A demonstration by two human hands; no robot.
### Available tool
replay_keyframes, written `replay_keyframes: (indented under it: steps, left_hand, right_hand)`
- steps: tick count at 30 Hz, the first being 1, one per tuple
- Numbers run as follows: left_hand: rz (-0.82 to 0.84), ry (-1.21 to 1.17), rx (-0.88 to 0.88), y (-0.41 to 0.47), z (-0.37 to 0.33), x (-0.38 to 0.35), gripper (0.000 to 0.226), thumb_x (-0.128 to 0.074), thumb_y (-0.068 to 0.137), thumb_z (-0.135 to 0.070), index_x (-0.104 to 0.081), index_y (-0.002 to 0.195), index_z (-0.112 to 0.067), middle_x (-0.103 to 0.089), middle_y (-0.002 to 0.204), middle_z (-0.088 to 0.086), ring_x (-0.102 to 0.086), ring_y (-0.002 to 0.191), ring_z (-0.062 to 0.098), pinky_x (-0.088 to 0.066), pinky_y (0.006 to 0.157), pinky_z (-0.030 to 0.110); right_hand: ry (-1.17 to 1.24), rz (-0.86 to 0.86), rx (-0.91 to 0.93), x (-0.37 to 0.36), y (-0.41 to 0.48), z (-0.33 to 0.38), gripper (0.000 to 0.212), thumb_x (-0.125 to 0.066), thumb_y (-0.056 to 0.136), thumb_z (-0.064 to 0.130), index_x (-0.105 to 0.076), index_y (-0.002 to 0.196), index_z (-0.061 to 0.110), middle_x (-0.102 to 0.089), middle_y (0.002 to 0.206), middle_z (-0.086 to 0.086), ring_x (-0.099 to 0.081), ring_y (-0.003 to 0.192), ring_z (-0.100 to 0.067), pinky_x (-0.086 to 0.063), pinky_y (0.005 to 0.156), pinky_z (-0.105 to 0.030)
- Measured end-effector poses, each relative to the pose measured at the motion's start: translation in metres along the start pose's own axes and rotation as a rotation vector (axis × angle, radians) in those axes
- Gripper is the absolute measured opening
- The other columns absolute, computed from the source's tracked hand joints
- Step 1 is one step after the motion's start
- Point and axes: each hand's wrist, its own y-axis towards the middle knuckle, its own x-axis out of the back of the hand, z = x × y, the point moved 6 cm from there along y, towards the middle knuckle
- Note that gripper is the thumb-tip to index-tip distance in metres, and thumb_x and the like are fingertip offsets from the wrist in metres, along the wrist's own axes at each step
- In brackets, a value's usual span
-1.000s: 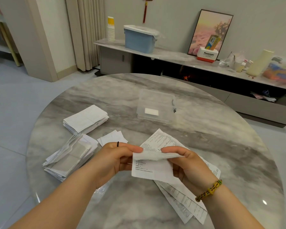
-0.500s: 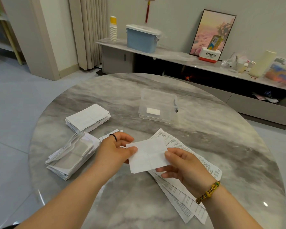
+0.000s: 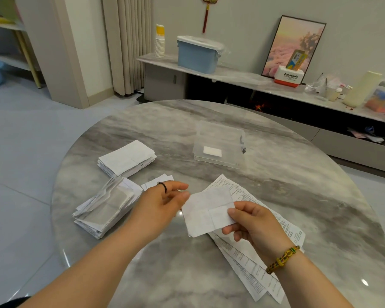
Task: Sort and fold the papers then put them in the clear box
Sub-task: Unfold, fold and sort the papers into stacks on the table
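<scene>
**Fingers on one folded slip, round marble table**

Fingers (image 3: 236, 213) of the right hand (image 3: 257, 225): thumb on top, other fingers beneath, pinched on the right edge of a folded paper (image 3: 206, 213). Item is white, blank side up, crease lines visible, held just above the tabletop.

Left hand (image 3: 162, 202): thumb and forefinger drawn together at the slip's upper left corner; firm grip or mere touch cannot be told. Black ring (image 3: 163, 186) on one finger. Braided bracelet (image 3: 282, 258) on the right wrist.

Beneath and to the right of the right-hand fingers: loose printed receipts (image 3: 253, 270), unfolded, overlapping, fanned towards the near table edge.

Left of the left-hand fingers: thick stack of folded papers (image 3: 105, 207), untidy, edges splayed. Beyond it, further left and away: a second stack (image 3: 127, 161), neater, squared. Just behind the left-hand fingers: a few small folded slips (image 3: 152, 182), partly hidden by the hand.

Beyond the fingers, towards the table's middle: clear box (image 3: 219, 144), well apart from both hands, one small white folded piece (image 3: 212, 151) seen through it. Lid open or closed: cannot be told.

Support: grey-veined marble table (image 3: 298, 196), glossy.

Far beyond the fingers, along the wall: low console (image 3: 242, 77) carrying a blue lidded bin (image 3: 198, 54), a stack of paper cups (image 3: 160, 42) and a framed picture (image 3: 293, 45).
</scene>
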Motion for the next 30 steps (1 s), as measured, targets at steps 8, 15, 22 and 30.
replay_keyframes:
  steps: [8,15,22,30]
  left_hand:
    - [-0.51,0.247,-0.072,-0.013,-0.017,0.11,0.014,-0.052,0.091,-0.018,-0.064,0.092,-0.025,-0.064,0.109,0.006,-0.053,0.097,0.018,-0.033,0.078,0.023]
    - [-0.37,0.431,0.209,-0.003,0.035,0.141,0.049,-0.064,0.084,-0.023,-0.048,0.13,-0.015,-0.045,0.138,0.007,-0.043,0.126,0.024,-0.034,0.099,0.033]
    - [-0.144,0.547,0.292,0.004,0.065,0.136,0.072,-0.072,0.077,-0.024,-0.035,0.138,-0.018,-0.038,0.142,0.005,-0.041,0.128,0.022,-0.034,0.1,0.028]
    - [-0.052,0.744,0.299,0.006,0.073,0.132,0.065,-0.069,0.079,-0.026,-0.039,0.135,-0.018,-0.048,0.136,0.0,-0.046,0.123,0.014,-0.036,0.089,0.018]
  right_hand:
    - [-0.034,-0.017,-0.005,-0.008,-0.003,0.001,0.017,-0.047,0.09,-0.003,-0.059,0.08,0.004,-0.068,0.055,0.0,-0.058,0.04,-0.009,-0.038,0.035,-0.015]
    - [-0.078,-0.011,-0.037,-0.026,0.001,-0.006,0.017,-0.047,0.09,-0.004,-0.058,0.08,0.004,-0.066,0.052,0.0,-0.057,0.038,-0.009,-0.036,0.034,-0.015]
    - [-0.055,-0.01,-0.055,-0.043,0.012,-0.006,0.021,-0.045,0.091,-0.003,-0.059,0.078,0.006,-0.065,0.05,0.001,-0.053,0.035,-0.007,-0.033,0.033,-0.014]
    - [-0.043,0.193,-0.06,-0.128,0.045,0.009,0.021,-0.043,0.092,-0.001,-0.056,0.079,0.01,-0.059,0.064,-0.005,-0.051,0.032,-0.004,-0.03,0.033,-0.013]
